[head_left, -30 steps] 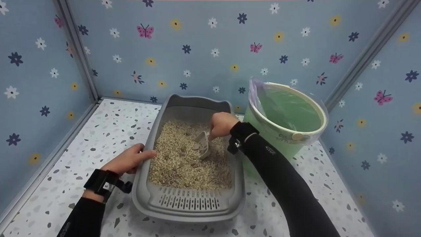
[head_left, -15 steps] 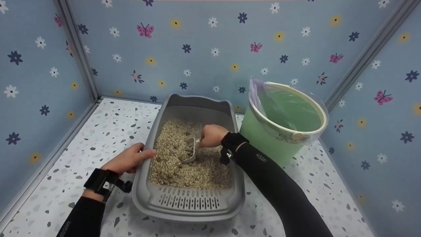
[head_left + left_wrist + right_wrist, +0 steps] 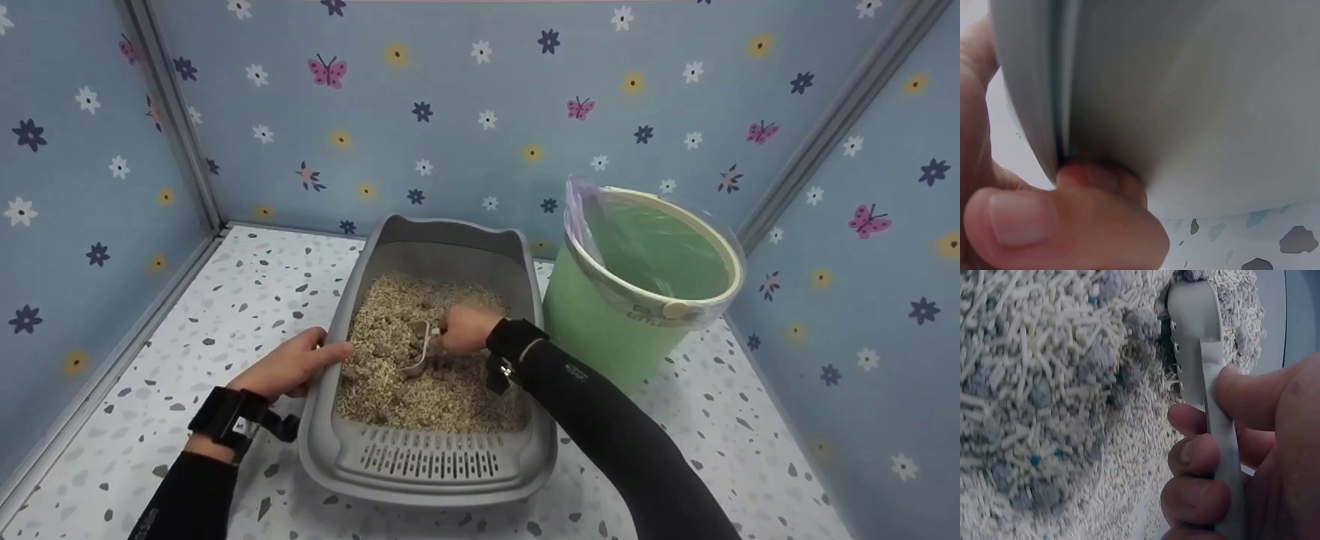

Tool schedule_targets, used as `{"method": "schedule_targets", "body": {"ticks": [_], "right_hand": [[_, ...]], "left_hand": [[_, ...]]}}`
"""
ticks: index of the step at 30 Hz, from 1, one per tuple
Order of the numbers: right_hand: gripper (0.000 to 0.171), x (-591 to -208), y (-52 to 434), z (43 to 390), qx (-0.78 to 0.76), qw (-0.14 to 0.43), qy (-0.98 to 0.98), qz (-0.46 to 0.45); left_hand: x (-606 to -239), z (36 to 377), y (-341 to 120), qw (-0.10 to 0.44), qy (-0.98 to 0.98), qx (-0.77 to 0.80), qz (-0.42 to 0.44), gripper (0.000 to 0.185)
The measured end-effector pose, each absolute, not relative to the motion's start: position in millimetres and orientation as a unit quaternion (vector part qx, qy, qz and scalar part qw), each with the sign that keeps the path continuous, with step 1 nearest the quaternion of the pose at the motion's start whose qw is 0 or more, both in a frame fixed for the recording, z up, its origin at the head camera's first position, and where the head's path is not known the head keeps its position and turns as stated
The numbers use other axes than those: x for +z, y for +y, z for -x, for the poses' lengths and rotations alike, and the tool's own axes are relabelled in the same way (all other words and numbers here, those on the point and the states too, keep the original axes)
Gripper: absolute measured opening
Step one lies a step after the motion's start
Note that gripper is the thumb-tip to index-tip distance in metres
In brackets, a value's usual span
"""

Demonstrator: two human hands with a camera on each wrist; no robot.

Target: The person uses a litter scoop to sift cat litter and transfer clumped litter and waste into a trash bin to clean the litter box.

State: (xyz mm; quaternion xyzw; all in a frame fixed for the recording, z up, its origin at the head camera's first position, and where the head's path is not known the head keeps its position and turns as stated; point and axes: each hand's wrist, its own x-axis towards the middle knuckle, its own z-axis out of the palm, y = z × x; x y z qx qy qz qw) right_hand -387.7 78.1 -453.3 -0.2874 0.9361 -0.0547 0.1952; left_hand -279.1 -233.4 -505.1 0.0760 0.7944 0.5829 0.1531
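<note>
- Your right hand (image 3: pixel 463 328) curls its fingers (image 3: pixel 1196 458) and thumb around the handle of a grey scoop (image 3: pixel 1199 337), gripping it low and close to the blade, which likely gives you firm control of the tip.
- The scoop sits in the middle of the litter (image 3: pixel 390 390), its blade dug in edge-first among the pellets, tilted toward the left side of the tray.
- In the right wrist view, grey clumps (image 3: pixel 1098 363) lie mixed in the pale pellets just left of the scoop blade, some touching it.
- Your left hand (image 3: pixel 292 366) holds the left rim of the grey litter tray (image 3: pixel 420 469): the thumb lies over the top edge and the fingers (image 3: pixel 1100 177) curl under the lip against the outer wall. That hold looks meant to keep the tray from sliding while the scoop pushes through the litter.
- The tray rests on the speckled floor (image 3: pixel 225 300), its slotted end nearest you and its tall back toward the flowered wall (image 3: pixel 450 112).
- A green bin (image 3: pixel 600 330) with a clear bag (image 3: pixel 581 202) folded over its rim stands just beside the tray's right side, near your right arm, its mouth open and upright.
</note>
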Motion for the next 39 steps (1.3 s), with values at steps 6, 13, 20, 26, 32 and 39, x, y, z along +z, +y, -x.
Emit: {"method": "schedule_targets", "body": {"ticks": [6,13,20,26,32,39], "right_hand": [[0.052,-465,72,381,-0.066,0.185,0.940,0.278],[0.040,-465,68,370,-0.083,0.168,0.943,0.273],[0.032,-463,69,366,-0.090,0.164,0.945,0.267],[0.035,-463,70,367,-0.095,0.160,0.945,0.271],[0.034,-466,68,368,-0.085,0.155,0.948,0.265],[0.034,-467,66,366,-0.074,0.152,0.952,0.254]], "left_hand": [[-505,279,-231,0.156,0.794,0.583,-0.072,0.057],[-505,279,-230,0.153,0.796,0.580,-0.073,0.055],[-504,280,-231,0.156,0.794,0.583,-0.070,0.057],[-504,280,-231,0.153,0.796,0.581,-0.072,0.056],[-504,280,-231,0.153,0.795,0.583,-0.076,0.056],[-505,278,-232,0.156,0.791,0.587,-0.072,0.058]]}}
